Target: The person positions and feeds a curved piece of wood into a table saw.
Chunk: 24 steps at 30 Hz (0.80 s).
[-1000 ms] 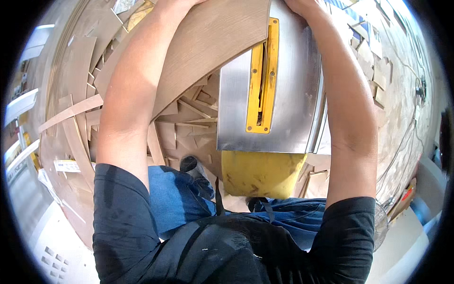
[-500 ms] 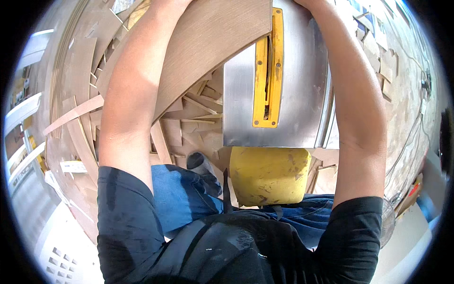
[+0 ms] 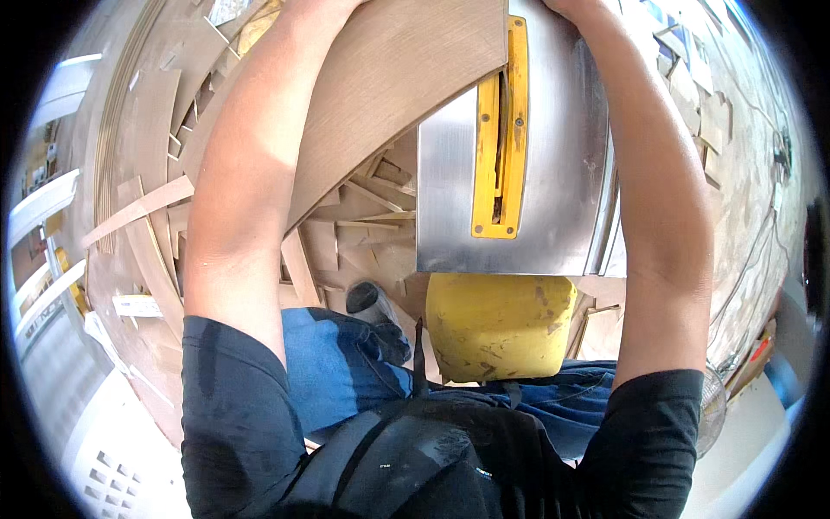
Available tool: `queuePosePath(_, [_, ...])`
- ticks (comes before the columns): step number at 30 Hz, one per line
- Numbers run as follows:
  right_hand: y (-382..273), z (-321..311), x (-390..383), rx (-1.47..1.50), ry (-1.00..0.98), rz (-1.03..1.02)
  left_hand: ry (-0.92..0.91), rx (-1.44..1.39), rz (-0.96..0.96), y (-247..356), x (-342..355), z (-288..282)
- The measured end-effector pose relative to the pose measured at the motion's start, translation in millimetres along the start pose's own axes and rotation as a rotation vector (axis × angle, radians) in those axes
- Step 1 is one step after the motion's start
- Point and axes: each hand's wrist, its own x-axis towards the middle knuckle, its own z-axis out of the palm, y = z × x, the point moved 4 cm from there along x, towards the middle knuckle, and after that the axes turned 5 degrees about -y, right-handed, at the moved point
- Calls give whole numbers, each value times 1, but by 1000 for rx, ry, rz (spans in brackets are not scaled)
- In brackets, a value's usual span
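**Overhanging brown board [image 3: 406, 78] beside a saw-like slot: chance of a twist, a pinch or a stumble**

Of the left hand [image 3: 346, 3], only a sliver in view, near the far part of the brown board; cannot tell whether gripping, pressing or let go. Of the right hand [image 3: 564, 5], also just a clipped part, over the far end of the metal table [image 3: 558, 156]; cannot tell whether clenched, loose or holding anything.

Between the two hands, and stretching bodyward from both: the brown board, lying over the table's far left area and partly across the yellow slotted insert [image 3: 486, 173]. To the left of the right hand, the board's straight edge, along the slot; under the left forearm [image 3: 246, 164], a slanting near edge, well off the table.

Possible trouble, as a judgement: sagging or tipping on the left hand's side, from so much unsupported overhang; skewing against the slot, from uneven pressure between the hands; binding or kickback, given a running blade, though none clearly visible. Danger to fingers too, from any slip of the right hand leftward toward the slot. Bodyward of the left hand, loose offcuts [image 3: 301, 268] close to a foot [image 3: 376, 316]: poor footing, hence a possible lurch.
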Motion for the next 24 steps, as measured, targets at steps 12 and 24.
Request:
queuePosePath(12, [-14,-7,-10,-15,-22,-32,3,26,17,2,-8,-3])
queuePosePath(24, [-14,-10,-15,-6,-32,11,-39,59,-27,8,-9,-3])
